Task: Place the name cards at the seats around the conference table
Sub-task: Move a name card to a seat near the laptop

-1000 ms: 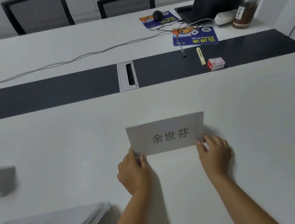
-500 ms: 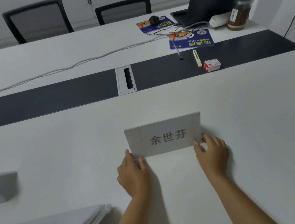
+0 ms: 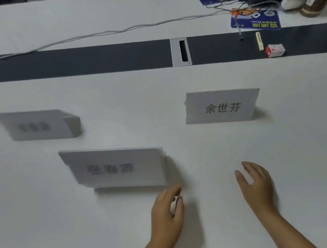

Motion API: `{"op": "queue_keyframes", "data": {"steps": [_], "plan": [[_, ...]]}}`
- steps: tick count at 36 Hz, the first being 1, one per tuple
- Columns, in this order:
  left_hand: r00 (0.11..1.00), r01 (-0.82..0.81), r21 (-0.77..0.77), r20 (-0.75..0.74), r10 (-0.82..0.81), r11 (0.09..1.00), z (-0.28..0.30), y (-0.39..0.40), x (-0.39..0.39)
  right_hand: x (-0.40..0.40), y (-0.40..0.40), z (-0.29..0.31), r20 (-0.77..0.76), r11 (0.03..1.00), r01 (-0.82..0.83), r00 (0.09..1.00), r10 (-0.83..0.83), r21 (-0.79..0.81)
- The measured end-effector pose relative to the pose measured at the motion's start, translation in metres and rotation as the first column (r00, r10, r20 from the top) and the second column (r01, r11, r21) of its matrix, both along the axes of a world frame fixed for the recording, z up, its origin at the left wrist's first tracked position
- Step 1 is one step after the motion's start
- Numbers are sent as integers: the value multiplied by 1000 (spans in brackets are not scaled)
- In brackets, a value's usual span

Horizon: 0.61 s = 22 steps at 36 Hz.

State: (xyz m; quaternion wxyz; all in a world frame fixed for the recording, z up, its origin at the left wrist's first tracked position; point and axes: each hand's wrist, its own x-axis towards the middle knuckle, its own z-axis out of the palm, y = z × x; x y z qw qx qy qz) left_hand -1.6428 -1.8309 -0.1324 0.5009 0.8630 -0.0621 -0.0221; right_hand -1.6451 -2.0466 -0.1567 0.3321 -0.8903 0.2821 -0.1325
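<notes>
Head view is showing two name cards standing on the desk [image 3: 174,85]: one card [image 3: 222,106] toward the right, another card [image 3: 35,125], blurred, toward the left edge. A stack of cards [image 3: 118,167] is waiting nearer the front edge. The left hand [image 3: 166,212] is hovering by the stack, fingers loosely curled, seemingly holding nothing; the right hand [image 3: 255,184] is hanging relaxed, fingers spread.
</notes>
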Motion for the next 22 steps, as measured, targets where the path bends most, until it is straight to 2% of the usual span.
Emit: {"op": "queue_keyframes", "data": {"steps": [3, 8, 11, 14, 18, 20, 22], "plan": [[993, -99, 5, 64, 99, 995, 6, 50, -6, -8, 36, 12, -54, 993, -37, 998, 43, 108], [928, -368, -96, 21, 371, 925, 29, 123, 10, 0, 99, 37, -7, 919, -105, 993, 116, 379], [900, -435, -82, -48, 432, 897, 38, 157, 40, 22, 131, 58, 21, 863, -178, 981, 191, 472], [938, -305, -45, -184, 293, 951, 48, 180, 78, 48, 156, 76, -6, 829, -171, 979, 206, 532], [956, 15, -31, -291, -23, 999, 54, 190, 108, 64, 181, 83, -6, 773, -114, 989, 150, 624], [948, 86, -39, -303, -93, 996, 55, 191, 113, 65, 187, 84, 9, 772, -84, 995, 100, 631], [947, 79, -70, -307, -96, 994, 58, 193, 112, 62, 193, 88, 18, 766, -64, 998, 68, 640]]}}
